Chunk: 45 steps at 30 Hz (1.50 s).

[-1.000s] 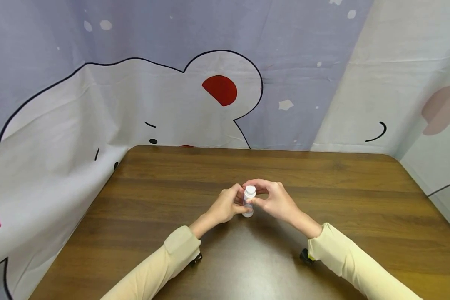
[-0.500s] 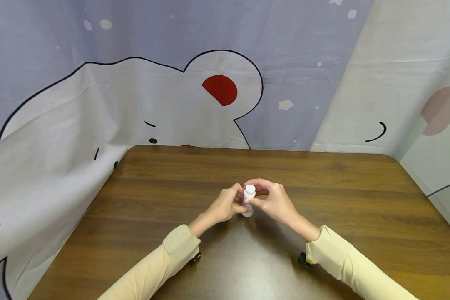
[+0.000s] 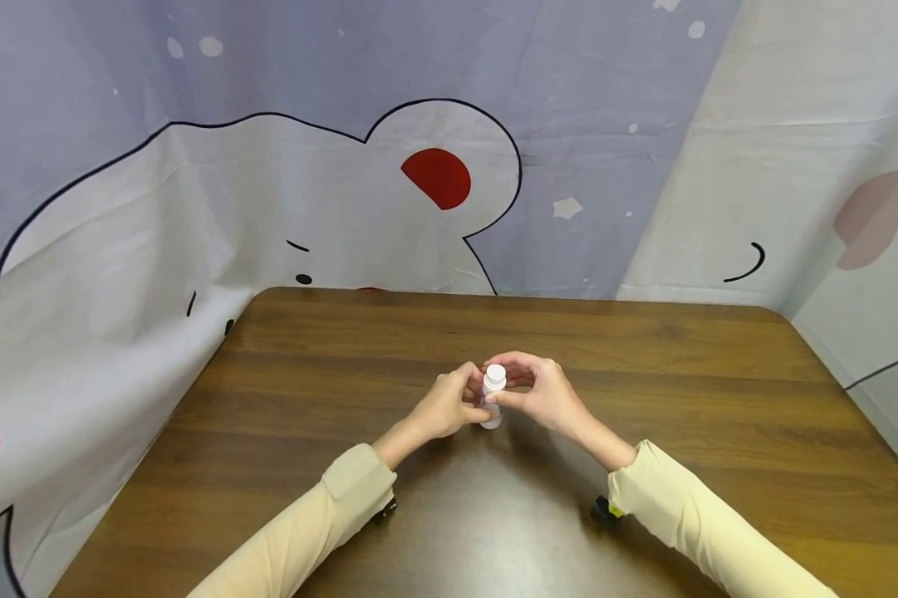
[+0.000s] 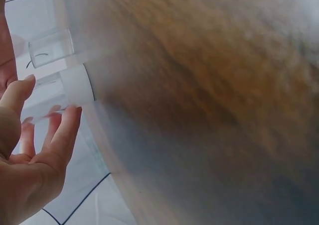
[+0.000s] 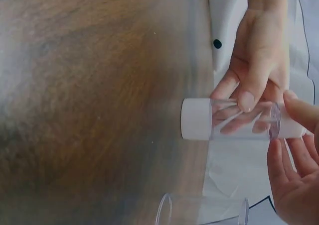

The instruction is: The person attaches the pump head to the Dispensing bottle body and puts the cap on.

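Observation:
A small bottle [image 3: 495, 384] with a clear body, a white base and a white top stands upright between my hands. My left hand [image 3: 444, 407] holds its clear body; the right wrist view shows the thumb of this hand [image 5: 256, 65] across the near side and fingers behind. With thumb and fingers, my right hand [image 3: 553, 400] grips the white top [image 5: 290, 125] from the right. Beside the bottle, a clear cup-like cylinder [image 5: 207, 211] stands to the right, apart from both hands. The left wrist view also catches this clear cylinder [image 4: 52, 48]; the head view does not show it distinctly.
The brown wooden table [image 3: 329, 349] extends on all sides of the hands, its rounded back corners against a printed curtain [image 3: 306, 191]. Black devices sit under the left cuff [image 3: 385, 510] and the right cuff [image 3: 604, 510].
The head view has shifted very slightly. Both hands keep nearly the same grip on the bottle.

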Each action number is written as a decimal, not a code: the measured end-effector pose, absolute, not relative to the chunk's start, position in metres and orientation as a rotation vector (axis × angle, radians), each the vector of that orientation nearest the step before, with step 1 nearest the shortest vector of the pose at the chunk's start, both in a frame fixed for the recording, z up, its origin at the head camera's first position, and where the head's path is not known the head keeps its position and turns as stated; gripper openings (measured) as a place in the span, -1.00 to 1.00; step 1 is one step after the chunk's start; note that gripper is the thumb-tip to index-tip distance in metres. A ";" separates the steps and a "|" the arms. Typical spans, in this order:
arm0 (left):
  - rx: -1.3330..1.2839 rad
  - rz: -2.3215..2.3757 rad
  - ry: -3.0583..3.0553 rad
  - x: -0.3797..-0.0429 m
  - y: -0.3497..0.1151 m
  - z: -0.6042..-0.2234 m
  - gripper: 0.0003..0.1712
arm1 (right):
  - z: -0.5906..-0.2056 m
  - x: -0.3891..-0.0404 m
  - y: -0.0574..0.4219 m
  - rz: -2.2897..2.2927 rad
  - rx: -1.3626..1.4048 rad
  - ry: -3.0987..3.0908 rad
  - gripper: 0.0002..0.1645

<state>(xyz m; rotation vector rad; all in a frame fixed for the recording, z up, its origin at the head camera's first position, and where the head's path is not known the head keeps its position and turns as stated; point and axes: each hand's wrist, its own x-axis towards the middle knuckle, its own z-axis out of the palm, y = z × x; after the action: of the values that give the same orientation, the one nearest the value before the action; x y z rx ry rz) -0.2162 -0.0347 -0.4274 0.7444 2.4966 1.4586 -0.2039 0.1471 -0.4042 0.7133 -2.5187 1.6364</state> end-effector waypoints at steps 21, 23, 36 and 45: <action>0.680 1.486 2.526 -0.217 -0.036 -0.432 -0.57 | -0.399 -0.214 0.193 1.480 0.908 -2.578 -0.39; 0.684 1.503 2.530 -0.216 -0.036 -0.433 -0.57 | -0.399 -0.213 0.197 1.471 0.891 -2.586 -0.38; 0.692 1.588 2.488 -0.212 -0.035 -0.434 -0.58 | -0.417 -0.201 0.222 1.494 0.786 -2.658 -0.33; 0.691 1.626 2.457 -0.213 -0.035 -0.434 -0.60 | -0.428 -0.203 0.225 1.507 0.769 -2.650 -0.30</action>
<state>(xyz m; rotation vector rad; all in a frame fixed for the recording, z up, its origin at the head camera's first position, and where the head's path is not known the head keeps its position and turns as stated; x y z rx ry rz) -0.2127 -0.0352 -0.4343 0.6910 2.4574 1.6262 -0.2026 0.2249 -0.4275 0.7688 -2.6502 1.5071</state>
